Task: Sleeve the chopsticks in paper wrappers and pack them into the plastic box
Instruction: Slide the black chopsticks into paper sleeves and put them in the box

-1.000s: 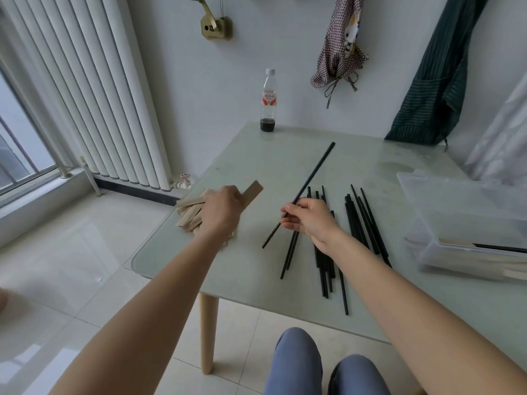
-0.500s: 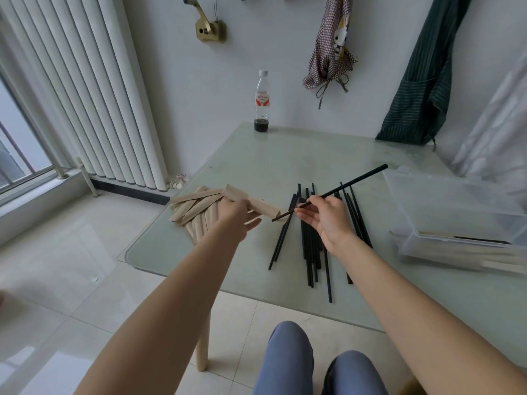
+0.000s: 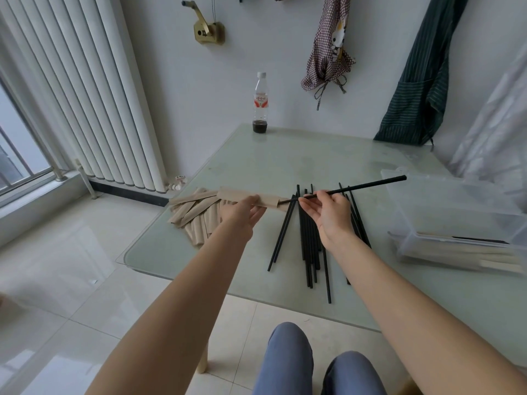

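My left hand [image 3: 242, 212] holds a brown paper wrapper [image 3: 245, 197] level above the table, its open end facing right. My right hand [image 3: 328, 209] pinches a black chopstick [image 3: 368, 185] whose left tip sits at the wrapper's mouth. Several loose black chopsticks [image 3: 309, 246] lie on the glass table below my right hand. A heap of paper wrappers [image 3: 194, 212] lies at the table's left edge. The clear plastic box [image 3: 456, 223] stands at the right with sleeved chopsticks inside.
A nearly empty drink bottle [image 3: 260, 104] stands at the table's far edge by the wall. The glass table [image 3: 285, 155] has a rounded near-left corner. A radiator [image 3: 85, 89] runs along the left wall. My knees [image 3: 316, 363] show under the table's front edge.
Both hands rose slightly and came together. The wrapper turned level and the chopstick's tip reached its open end. The camera view shifted closer.
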The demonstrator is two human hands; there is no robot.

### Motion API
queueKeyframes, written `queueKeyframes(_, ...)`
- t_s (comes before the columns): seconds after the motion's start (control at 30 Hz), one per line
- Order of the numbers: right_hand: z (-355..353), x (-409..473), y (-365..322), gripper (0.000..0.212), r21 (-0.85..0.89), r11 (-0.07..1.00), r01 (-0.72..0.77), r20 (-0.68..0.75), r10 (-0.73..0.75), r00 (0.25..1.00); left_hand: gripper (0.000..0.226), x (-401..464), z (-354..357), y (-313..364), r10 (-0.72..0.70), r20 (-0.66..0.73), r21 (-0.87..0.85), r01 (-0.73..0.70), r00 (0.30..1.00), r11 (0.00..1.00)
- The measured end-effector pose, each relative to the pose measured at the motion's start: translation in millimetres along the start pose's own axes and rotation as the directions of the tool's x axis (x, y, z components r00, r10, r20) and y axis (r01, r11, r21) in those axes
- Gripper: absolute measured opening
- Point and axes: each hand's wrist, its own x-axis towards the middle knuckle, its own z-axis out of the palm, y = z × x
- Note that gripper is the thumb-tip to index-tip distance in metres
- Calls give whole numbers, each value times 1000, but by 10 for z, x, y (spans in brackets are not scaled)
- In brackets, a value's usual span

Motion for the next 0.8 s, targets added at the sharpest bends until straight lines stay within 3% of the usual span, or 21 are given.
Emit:
queueKeyframes(0.3,113,-41,-73,11,128,988,-90,64,82,995,6,-51,176,4,12,102,-156,4,995,988)
queueKeyframes(0.47,94,-56,-155,13,55,989,-134,117,127,985,9,-101,222,40,106,72,-178,-92,992,980)
queueKeyframes(0.6,18,1,-243,16,174,972,-157,57,149,987,12,-109,176,81,128,22,-205,-121,992,971)
queueKeyframes(0.8,60,-76,-140,16,54,981,-185,62,182,981,7,-261,306,37,141,69,-178,-127,988,976)
